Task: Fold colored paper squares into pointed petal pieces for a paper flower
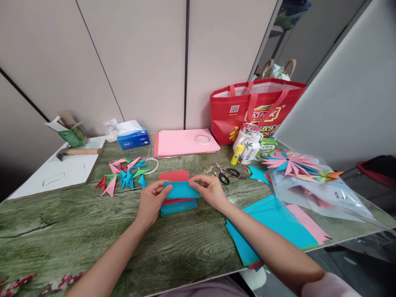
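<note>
Left hand (151,202), right hand (212,190) — fingers (198,180) pinching blue paper (182,190) between them, above red sheets (175,176).

A folded strip of turquoise-blue paper (182,190) is held level, long edge running left to right, its short ends pinched between the fingers of the left hand (151,202) and right hand (210,190). It sits just left of the black-handled scissors (223,176), directly over a small stack of red and blue paper sheets (178,205).

red bag (256,111): QR code | logo lettering blurred | tissue box (133,139): unreadable
</note>
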`<state>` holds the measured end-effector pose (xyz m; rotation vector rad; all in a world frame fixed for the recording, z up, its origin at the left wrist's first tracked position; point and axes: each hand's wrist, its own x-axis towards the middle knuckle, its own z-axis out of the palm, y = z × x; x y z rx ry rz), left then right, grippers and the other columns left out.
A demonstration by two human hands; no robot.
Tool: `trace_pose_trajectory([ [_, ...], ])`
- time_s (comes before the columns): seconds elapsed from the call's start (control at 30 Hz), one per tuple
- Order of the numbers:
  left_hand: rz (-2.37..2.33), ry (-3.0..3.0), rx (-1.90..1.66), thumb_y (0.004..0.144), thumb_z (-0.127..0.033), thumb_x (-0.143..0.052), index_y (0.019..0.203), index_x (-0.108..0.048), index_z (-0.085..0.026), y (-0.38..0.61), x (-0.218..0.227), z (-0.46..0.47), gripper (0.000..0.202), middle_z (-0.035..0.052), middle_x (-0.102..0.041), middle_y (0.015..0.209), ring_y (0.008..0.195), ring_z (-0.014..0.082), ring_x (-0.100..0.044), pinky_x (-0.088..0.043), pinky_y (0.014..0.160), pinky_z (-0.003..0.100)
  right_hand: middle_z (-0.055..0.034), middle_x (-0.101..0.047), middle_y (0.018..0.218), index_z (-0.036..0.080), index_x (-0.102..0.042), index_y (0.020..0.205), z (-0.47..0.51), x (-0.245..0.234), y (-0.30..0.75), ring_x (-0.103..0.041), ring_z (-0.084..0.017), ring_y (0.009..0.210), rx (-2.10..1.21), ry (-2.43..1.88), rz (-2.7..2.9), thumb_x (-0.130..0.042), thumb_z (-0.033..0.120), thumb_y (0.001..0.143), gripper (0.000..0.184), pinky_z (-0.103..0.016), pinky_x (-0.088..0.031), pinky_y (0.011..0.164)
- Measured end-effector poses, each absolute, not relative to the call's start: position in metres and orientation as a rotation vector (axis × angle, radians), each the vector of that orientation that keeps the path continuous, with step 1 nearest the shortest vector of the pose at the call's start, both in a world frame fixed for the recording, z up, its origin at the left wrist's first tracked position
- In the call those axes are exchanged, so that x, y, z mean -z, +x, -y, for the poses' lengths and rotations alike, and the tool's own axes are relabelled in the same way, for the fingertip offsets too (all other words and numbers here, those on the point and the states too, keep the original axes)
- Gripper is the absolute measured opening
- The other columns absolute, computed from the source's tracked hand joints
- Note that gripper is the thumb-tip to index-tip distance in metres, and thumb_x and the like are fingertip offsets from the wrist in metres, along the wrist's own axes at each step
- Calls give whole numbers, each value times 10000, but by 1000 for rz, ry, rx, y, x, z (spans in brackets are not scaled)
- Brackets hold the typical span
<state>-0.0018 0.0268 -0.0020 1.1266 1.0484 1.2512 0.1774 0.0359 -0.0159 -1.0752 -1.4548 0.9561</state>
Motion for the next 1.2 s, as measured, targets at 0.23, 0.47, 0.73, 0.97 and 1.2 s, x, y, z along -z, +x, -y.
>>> trace_pose_trajectory([
  [0.23,-1052,1669,-1043,689,-240,-632,987,-650,-210,-10,-16,-28,300,76,-671,1035,953,239,-602,-482,737,278,19,-516,519,144,-664,696,-35,13,181,-320,-70,438,-951,-1095,1672,-584,309,727,185,-202,-229,422],
  [0.47,-1129,1961,-855,755,-247,-539,900,-705,-215,-10,-10,-28,222,22,-714,918,828,220,-657,-485,766,310,19,-522,535,124,-653,726,-34,11,178,-346,-66,453,-966,-1075,1784,-565,323,748,219,-186,-244,422],
  [0.73,-1218,1998,-1014,758,-245,-533,895,-706,-215,-9,-7,-27,223,7,-717,883,774,211,-672,-512,705,291,33,-541,599,154,-612,890,-37,12,172,-423,-76,493,-1032,-1019,1568,-633,313,692,255,-186,-326,452],
  [0.97,-1322,1923,-1256,741,-227,-556,886,-710,-206,-9,-11,-25,213,11,-718,879,731,204,-675,-530,673,283,7,-644,690,154,-581,826,-30,15,162,-610,-141,565,-1530,-911,1277,-751,316,521,385,-267,-508,547],
  [1.2,-1309,1904,-1271,738,-207,-565,887,-710,-205,-7,-11,-23,208,4,-724,855,700,191,-676,-539,635,263,-30,-687,680,126,-636,717,-27,18,156,-653,-180,594,-1661,-879,1100,-753,308,523,290,-317,-536,610],
])
